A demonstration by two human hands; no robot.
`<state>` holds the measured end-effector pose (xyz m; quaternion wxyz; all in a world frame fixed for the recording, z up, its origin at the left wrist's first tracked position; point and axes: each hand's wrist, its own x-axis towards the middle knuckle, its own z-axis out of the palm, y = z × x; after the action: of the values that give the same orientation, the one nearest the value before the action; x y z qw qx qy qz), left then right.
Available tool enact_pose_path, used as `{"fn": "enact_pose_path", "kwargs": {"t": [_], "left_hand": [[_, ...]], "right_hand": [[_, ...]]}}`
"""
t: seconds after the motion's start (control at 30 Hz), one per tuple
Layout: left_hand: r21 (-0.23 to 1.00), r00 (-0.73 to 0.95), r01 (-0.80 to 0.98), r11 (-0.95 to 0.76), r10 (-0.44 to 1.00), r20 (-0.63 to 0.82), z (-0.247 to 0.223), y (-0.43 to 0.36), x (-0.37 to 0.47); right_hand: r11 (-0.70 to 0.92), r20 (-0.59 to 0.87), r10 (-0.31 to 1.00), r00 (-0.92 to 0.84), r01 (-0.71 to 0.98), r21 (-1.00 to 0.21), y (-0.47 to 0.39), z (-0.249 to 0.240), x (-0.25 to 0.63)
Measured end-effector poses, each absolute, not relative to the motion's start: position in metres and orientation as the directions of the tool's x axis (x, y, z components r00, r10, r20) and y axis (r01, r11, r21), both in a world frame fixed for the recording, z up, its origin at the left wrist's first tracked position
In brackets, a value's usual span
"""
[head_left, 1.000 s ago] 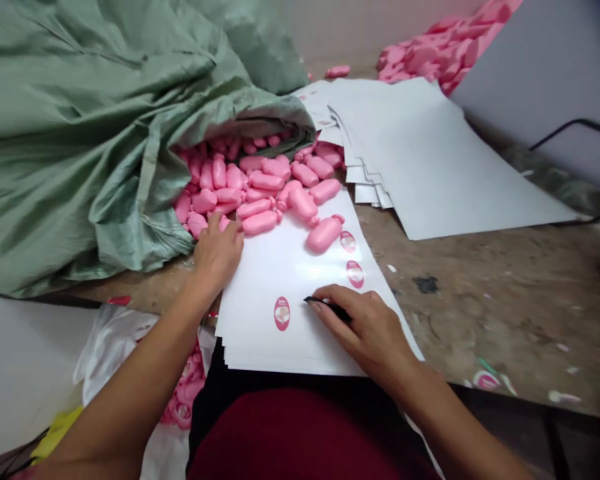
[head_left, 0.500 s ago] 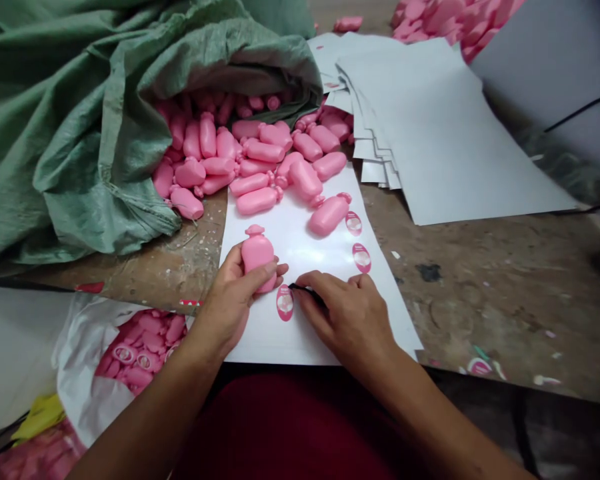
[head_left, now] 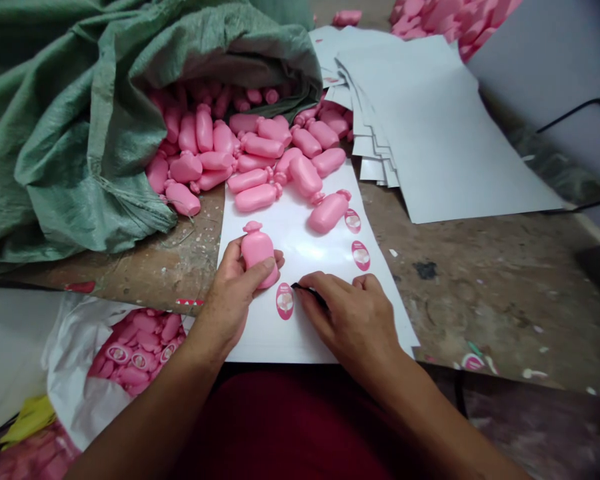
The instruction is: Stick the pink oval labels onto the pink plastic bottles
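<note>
- While its near edge runs just in front of the person, the brown desk (head_left: 470, 287) carries everything being handled.
- Covering the desk's left part, a green sack (head_left: 80, 147) lies with its mouth open, pink bottles (head_left: 265, 145) spilling from it toward the middle.
- Toward the far right, white sheets (head_left: 445, 133) lie in an uneven, fanned stack.
- Below the near edge, on the left, an open white bag (head_left: 75, 393) holds more pink pieces, some with oval labels.
- Reaching the near edge at its middle, a label sheet (head_left: 260, 340) lies flat; several loose bottles rest on its far end, and two ovals (head_left: 361, 256) sit along its right edge.
- Above the sheet's near right part, the right hand (head_left: 357, 313) has its fingers pinched on a slim black tool.
- Over the sheet's left edge, the left hand (head_left: 230, 293) has its fingers wrapped around one pink bottle.
- That held bottle (head_left: 257, 250) points its narrow neck toward the far edge.
- The black tool (head_left: 306, 290) has its tip just beside the oval label's right side; whether they touch, I cannot tell.
- Just nearer than the held bottle, that oval label (head_left: 285, 301) lies on the sheet.
</note>
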<state>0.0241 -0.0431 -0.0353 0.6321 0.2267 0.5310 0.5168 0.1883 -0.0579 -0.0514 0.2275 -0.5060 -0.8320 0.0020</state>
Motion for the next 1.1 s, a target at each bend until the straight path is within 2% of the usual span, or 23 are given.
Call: {"fn": "enact_pose_path", "kwargs": {"t": [0.53,0.73,0.8,0.87,1.0,1.1], "left_hand": [[0.85,-0.08,-0.383,0.362,0.904,-0.42,-0.037,-0.046,0.023],[0.847,-0.076,-0.386,0.365,0.903,-0.423,-0.036,-0.044,0.023],[0.84,-0.076,-0.397,0.369,0.899,-0.431,-0.036,-0.044,0.023],[0.834,-0.076,-0.412,0.367,0.898,-0.433,-0.036,-0.044,0.022],[0.834,-0.08,-0.423,0.353,0.903,-0.422,-0.037,-0.045,0.023],[0.838,-0.085,-0.42,0.349,0.904,-0.42,-0.037,-0.044,0.023]], "right_hand": [[0.481,0.37,0.848,-0.38,0.845,-0.234,-0.057,-0.053,0.187],[0.388,0.182,0.922,-0.343,0.794,-0.468,-0.05,-0.051,0.193],[0.365,0.154,0.93,-0.335,0.778,-0.512,-0.05,-0.05,0.196],[0.378,0.182,0.925,-0.332,0.787,-0.488,-0.051,-0.051,0.198],[0.436,0.245,0.897,-0.367,0.826,-0.358,-0.055,-0.054,0.196],[0.414,0.194,0.91,-0.366,0.807,-0.421,-0.055,-0.052,0.195]]}}
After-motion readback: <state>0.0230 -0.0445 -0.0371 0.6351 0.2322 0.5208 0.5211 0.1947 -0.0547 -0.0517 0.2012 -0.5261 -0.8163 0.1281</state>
